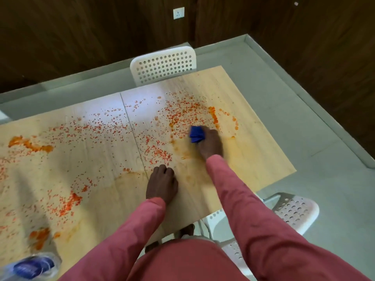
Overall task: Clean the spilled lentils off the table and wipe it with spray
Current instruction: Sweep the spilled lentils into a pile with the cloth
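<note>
Step in hand: clearing the spill, well before any spraying. Right hand (210, 144) grasps a bunched blue cloth (196, 134) and presses it onto the desk (253, 155) at the right-hand part of the spill, the cloth poking out past the fingers on the side facing the lentils (182, 114). Left hand (162, 183) sits on the desk nearer the body, fingers curled under, grasping nothing that shows; it looks to be bracing. Lentils lie scattered orange-red over most of the desk: a dense patch just beyond the cloth, a curved ridge to its right, a loose band across the middle seam, thicker clumps at far left and near the front-left edge. Orange smears mark the wood around and below the right hand, so the surface there reads damp or stained. A blurred plastic object with a blue label (30, 266) stands at the front-left corner; cannot tell whether it is the spray. White perforated chairs stand at the far side (162, 65) and at the right (294, 209). Judgement: early in the task, most of the spill uncollected. Next move calls for drawing the cloth in long strokes to herd grains into one heap, keeping them off the desk edge, with the free hand cupped to catch. Risk: pressing hard smears more than it gathers.
</note>
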